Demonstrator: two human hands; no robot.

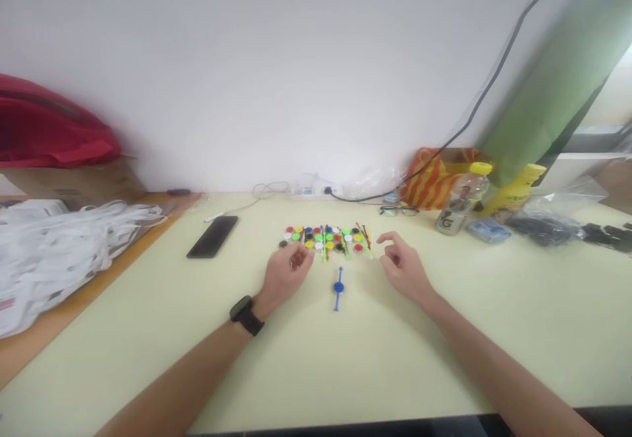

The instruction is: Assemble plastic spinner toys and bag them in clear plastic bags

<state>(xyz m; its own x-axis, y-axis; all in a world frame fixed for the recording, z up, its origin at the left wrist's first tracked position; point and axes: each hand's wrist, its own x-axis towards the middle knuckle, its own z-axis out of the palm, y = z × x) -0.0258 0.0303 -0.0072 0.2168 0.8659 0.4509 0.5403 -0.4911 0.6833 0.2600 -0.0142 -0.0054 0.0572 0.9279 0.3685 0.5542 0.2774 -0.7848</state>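
A cluster of small coloured round caps and thin coloured sticks (326,238) lies in rows on the pale yellow table (316,358). A blue stick with a blue cap on its middle (338,287) lies alone nearer to me, between both hands. My left hand (285,272), with a black watch on the wrist, rests at the cluster's near left edge, fingers curled loosely inward. My right hand (402,264) hovers at the cluster's right end, fingers bent and apart, holding nothing I can see.
A black phone (212,236) lies left of the cluster. White straps (59,239) are heaped at far left. Glasses (399,210), a bottle (461,200), a yellow bottle (513,190), a striped bag (432,177) and a power strip (316,190) line the back.
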